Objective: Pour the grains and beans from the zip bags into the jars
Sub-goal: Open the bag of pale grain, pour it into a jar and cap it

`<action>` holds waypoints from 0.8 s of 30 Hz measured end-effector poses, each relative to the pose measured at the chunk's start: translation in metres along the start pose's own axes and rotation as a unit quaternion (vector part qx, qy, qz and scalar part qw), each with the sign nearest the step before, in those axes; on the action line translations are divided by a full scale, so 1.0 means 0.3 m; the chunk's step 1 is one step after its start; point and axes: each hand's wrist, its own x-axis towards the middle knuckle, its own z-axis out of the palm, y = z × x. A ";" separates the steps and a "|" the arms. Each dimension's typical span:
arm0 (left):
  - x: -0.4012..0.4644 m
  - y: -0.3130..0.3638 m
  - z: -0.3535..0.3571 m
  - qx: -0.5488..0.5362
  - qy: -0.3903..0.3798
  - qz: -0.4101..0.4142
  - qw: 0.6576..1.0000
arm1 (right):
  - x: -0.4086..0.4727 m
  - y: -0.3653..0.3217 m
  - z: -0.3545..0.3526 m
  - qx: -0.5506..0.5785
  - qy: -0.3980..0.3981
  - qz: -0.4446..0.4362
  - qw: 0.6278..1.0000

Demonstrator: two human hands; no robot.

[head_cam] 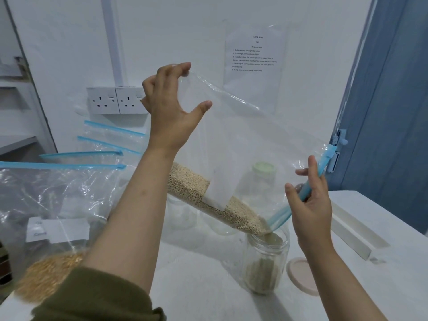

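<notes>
Far left, on the table (203, 281): a zip bag of golden grain (46, 228), white label on its side, blue zip across the top. Behind it, more zip bags (108, 140) stacked against the wall, just below a double socket (117, 100).

Centre left: the left hand (171, 107), olive sleeve (97, 295) pushed up the forearm, raised high, fingertips pinching the bottom corner of the tilted bag (250, 144); thumb spread apart from the fingers. Bag slanting down to the right, clear, with a white label. Pale beans (208, 198) gathered along its lower edge, sliding toward the open mouth.

Centre, behind the bag: empty clear jars (183, 214) standing on the table, one farther back with a green lid (264, 169). On the wall above, a printed sheet (254, 54) in a plastic sleeve.

Centre right: the open jar (266, 262) on the table, directly under the bag's mouth, partly filled, beans streaming in, blurred. Just beside it, a round pinkish lid (301, 274) lying flat.

Right: the right hand (310, 200), fingers loosely curled round the blue zip edge (312, 181), holding the mouth open above the jar. Farther right, a white strip (356, 235) on the table and a blue door (393, 112).
</notes>
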 end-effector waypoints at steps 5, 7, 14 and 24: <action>0.005 -0.001 0.001 0.000 -0.002 0.001 1.000 | 0.001 0.002 -0.001 -0.004 -0.001 -0.001 1.000; 0.004 0.002 0.001 0.000 -0.002 0.002 1.000 | -0.001 0.002 -0.003 -0.006 -0.002 0.001 1.000; 0.002 0.004 0.002 0.000 0.009 0.007 1.000 | -0.001 0.005 -0.005 0.001 -0.005 0.003 1.000; 0.005 0.003 0.000 0.002 0.004 0.006 1.000 | 0.000 0.000 -0.010 -0.001 -0.009 0.006 1.000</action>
